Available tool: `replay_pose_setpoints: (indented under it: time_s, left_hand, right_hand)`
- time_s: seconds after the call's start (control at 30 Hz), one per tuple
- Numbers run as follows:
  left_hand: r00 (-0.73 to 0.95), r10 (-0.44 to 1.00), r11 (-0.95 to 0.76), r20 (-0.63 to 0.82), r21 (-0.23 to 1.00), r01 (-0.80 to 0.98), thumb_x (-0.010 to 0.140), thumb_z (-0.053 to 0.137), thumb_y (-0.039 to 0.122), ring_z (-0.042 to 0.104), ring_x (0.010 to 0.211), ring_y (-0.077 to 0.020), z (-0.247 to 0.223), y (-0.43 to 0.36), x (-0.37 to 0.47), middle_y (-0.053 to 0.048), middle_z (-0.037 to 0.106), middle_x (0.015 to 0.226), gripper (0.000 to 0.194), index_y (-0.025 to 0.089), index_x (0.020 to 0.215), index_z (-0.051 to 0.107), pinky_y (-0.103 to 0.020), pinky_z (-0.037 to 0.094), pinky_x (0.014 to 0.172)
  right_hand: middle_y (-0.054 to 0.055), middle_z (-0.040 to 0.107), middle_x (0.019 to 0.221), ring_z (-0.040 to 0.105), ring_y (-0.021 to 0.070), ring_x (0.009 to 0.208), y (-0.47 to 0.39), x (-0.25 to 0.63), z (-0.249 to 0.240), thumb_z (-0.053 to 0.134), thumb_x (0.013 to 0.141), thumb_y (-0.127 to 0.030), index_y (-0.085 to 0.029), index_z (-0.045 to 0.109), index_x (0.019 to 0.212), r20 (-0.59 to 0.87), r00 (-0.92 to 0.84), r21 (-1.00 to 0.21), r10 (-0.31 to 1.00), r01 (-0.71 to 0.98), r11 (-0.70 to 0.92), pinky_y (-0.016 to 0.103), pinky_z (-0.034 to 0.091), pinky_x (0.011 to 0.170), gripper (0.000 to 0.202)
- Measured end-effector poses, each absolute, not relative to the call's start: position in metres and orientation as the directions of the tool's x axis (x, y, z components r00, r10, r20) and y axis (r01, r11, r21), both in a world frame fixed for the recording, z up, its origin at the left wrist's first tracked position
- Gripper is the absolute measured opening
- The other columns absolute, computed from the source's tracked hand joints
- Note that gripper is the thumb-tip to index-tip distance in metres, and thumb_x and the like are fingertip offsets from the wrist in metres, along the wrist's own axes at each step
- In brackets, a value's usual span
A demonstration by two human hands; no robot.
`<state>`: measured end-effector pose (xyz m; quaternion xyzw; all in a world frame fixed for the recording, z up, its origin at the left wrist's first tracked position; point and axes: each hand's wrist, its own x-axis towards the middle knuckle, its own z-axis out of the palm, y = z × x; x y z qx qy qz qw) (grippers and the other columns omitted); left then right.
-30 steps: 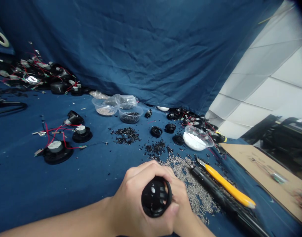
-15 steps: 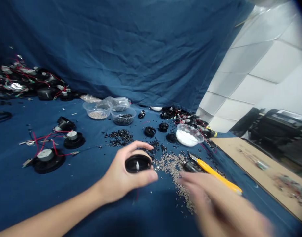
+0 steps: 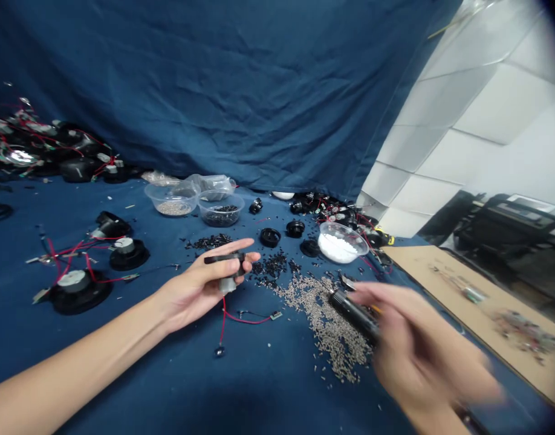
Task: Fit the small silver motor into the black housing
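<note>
My left hand (image 3: 205, 284) is closed around a black round motor housing (image 3: 225, 260), turned so that its grey motor points down. Red and dark wires (image 3: 248, 320) with small parts at their ends trail from it onto the blue cloth. Blurred by motion, my right hand (image 3: 418, 338) grips a black cylindrical screwdriver (image 3: 354, 314), its thin metal tip pointing left over a spread of small silver screws (image 3: 323, 320). A cutter knife (image 3: 347, 281) lies mostly hidden behind that hand.
Two clear bowls hold silver screws (image 3: 174, 208) and black pieces (image 3: 223, 211). White material fills another bowl (image 3: 341, 244). Wired motor units (image 3: 80, 290) lie at left, with a heap of more (image 3: 55, 148) behind. A cardboard sheet (image 3: 468, 314) lies at right.
My left hand has tipped the motor housing over, so its motor and wires now show, and moved a little left. My right hand has closed on the screwdriver.
</note>
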<state>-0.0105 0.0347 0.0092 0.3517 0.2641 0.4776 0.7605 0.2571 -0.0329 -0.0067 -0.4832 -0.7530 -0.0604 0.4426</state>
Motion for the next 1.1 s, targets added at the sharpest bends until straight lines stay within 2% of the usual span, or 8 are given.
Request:
replay_pose_setpoints:
  time_s: [0.07, 0.2, 0.27, 0.4, 0.47, 0.7, 0.87, 1.1]
  left_hand:
    - [0.442, 0.895, 0.303, -0.058, 0.806, -0.508, 0.055, 0.09, 0.013, 0.066, 0.08, -0.0126, 0.006, 0.034, -0.011, -0.012, 0.072, 0.102, 0.068, 0.007, 0.118, 0.065, -0.016, 0.056, 0.07]
    - [0.532, 0.844, 0.352, -0.066, 0.817, -0.457, 0.06, 0.088, 0.03, 0.067, 0.081, -0.0159, -0.003, 0.035, -0.012, -0.012, 0.073, 0.097, 0.058, 0.008, 0.111, 0.07, -0.022, 0.057, 0.076]
    - [0.573, 0.816, 0.383, -0.081, 0.818, -0.43, 0.063, 0.086, 0.036, 0.068, 0.078, -0.0174, -0.008, 0.037, -0.013, -0.011, 0.073, 0.092, 0.055, 0.01, 0.109, 0.071, -0.025, 0.057, 0.075]
    - [0.613, 0.788, 0.375, -0.051, 0.829, -0.414, 0.064, 0.085, 0.036, 0.064, 0.068, -0.0139, -0.012, 0.039, -0.015, -0.008, 0.07, 0.087, 0.057, 0.012, 0.114, 0.068, -0.021, 0.053, 0.061]
    - [0.61, 0.791, 0.357, -0.039, 0.84, -0.409, 0.065, 0.085, 0.035, 0.063, 0.068, -0.0137, -0.012, 0.039, -0.015, -0.008, 0.07, 0.088, 0.057, 0.013, 0.114, 0.068, -0.021, 0.051, 0.06]
    - [0.584, 0.811, 0.298, -0.026, 0.878, -0.374, 0.065, 0.085, 0.034, 0.06, 0.07, -0.0134, -0.007, 0.033, -0.01, -0.008, 0.069, 0.092, 0.06, 0.014, 0.117, 0.064, -0.023, 0.047, 0.064]
    - [0.603, 0.797, 0.271, -0.031, 0.911, -0.311, 0.068, 0.082, 0.027, 0.06, 0.074, -0.0137, -0.008, 0.031, -0.008, -0.008, 0.067, 0.094, 0.06, 0.016, 0.122, 0.06, -0.025, 0.046, 0.07]
    - [0.622, 0.782, 0.283, -0.042, 0.913, -0.293, 0.073, 0.079, 0.028, 0.059, 0.076, -0.0135, -0.01, 0.031, -0.007, -0.007, 0.065, 0.096, 0.058, 0.017, 0.125, 0.056, -0.025, 0.047, 0.072]
  right_hand:
    - [0.004, 0.067, 0.092, 0.062, 0.0148, 0.075, -0.012, 0.248, -0.004, 0.055, 0.095, -0.023, -0.018, 0.066, 0.103, 0.656, -0.167, -0.358, 0.736, 0.789, 0.499, 0.028, 0.05, 0.07, 0.014]
    - [0.003, 0.069, 0.088, 0.062, 0.0167, 0.076, 0.035, 0.219, -0.013, 0.066, 0.084, -0.017, -0.019, 0.07, 0.094, 0.221, -0.361, -0.369, 0.906, 0.829, 0.42, 0.027, 0.044, 0.068, 0.011]
    - [0.002, 0.068, 0.084, 0.061, 0.0165, 0.076, 0.048, 0.209, -0.02, 0.067, 0.08, -0.013, -0.019, 0.069, 0.091, 0.14, -0.375, -0.367, 0.916, 0.84, 0.4, 0.026, 0.041, 0.067, 0.013]
    - [0.001, 0.065, 0.072, 0.057, 0.0147, 0.068, 0.054, 0.202, -0.029, 0.061, 0.076, -0.002, -0.018, 0.065, 0.076, 0.131, -0.373, -0.356, 0.919, 0.847, 0.395, 0.025, 0.035, 0.062, 0.016]
    - [0.002, 0.065, 0.072, 0.056, 0.0152, 0.068, 0.054, 0.202, -0.029, 0.059, 0.076, -0.001, -0.017, 0.064, 0.073, 0.132, -0.372, -0.354, 0.919, 0.848, 0.394, 0.025, 0.034, 0.061, 0.016]
    - [0.004, 0.068, 0.075, 0.058, 0.0154, 0.068, 0.059, 0.202, -0.018, 0.062, 0.084, -0.012, -0.016, 0.067, 0.079, 0.203, -0.326, -0.429, 0.923, 0.818, 0.383, 0.026, 0.037, 0.063, 0.008]
    - [0.001, 0.068, 0.072, 0.059, 0.0127, 0.064, 0.062, 0.227, -0.003, 0.056, 0.079, -0.005, -0.017, 0.067, 0.076, 0.202, -0.339, -0.511, 0.919, 0.764, 0.395, 0.024, 0.04, 0.062, 0.016]
    - [0.005, 0.069, 0.071, 0.063, 0.0163, 0.065, 0.062, 0.282, -0.01, 0.052, 0.076, -0.011, -0.013, 0.065, 0.078, 0.123, -0.233, -0.611, 0.965, 0.748, 0.259, 0.027, 0.045, 0.061, 0.014]
